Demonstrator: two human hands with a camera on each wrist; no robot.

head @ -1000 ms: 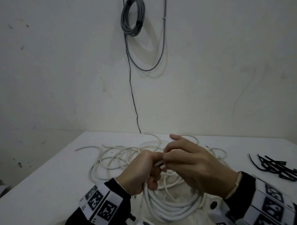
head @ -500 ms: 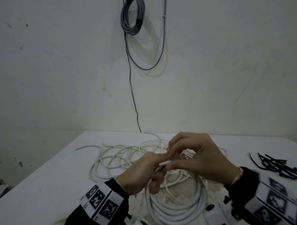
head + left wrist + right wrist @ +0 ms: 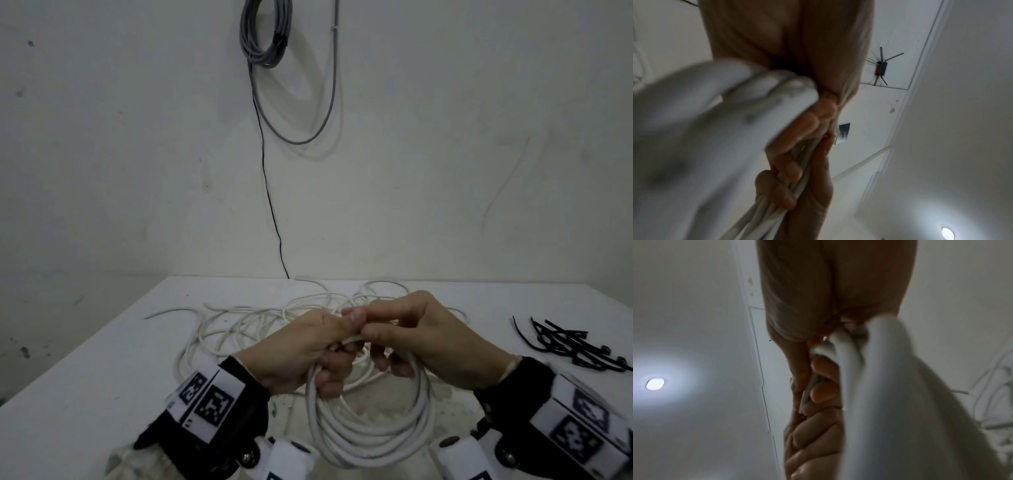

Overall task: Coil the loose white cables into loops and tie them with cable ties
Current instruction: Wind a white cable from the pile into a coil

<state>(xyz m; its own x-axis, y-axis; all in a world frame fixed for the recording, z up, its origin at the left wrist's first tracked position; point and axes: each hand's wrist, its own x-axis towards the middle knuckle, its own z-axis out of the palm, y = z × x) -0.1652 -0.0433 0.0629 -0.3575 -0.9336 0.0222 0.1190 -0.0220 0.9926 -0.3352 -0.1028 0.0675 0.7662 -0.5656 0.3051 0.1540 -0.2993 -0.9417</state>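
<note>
Ideally the left hand (image 3: 301, 353) keeps its grip clenched round the top of the white coil (image 3: 370, 431), hanging above the table (image 3: 102, 359), while the right hand (image 3: 421, 342) pinches the next turn flush (no crossing strands). Loose cable (image 3: 239, 322) trails behind; cable ties (image 3: 568, 346) lie well right.

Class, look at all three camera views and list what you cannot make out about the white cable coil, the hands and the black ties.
- Coil top, head view: hidden by the left hand and right hand; any tie there is unseen.
- Coil strands, left wrist view: blurred, too close to count.
- Coil strands, right wrist view: the same.
- Black cable ties, head view: too small and overlapped to count.
</note>
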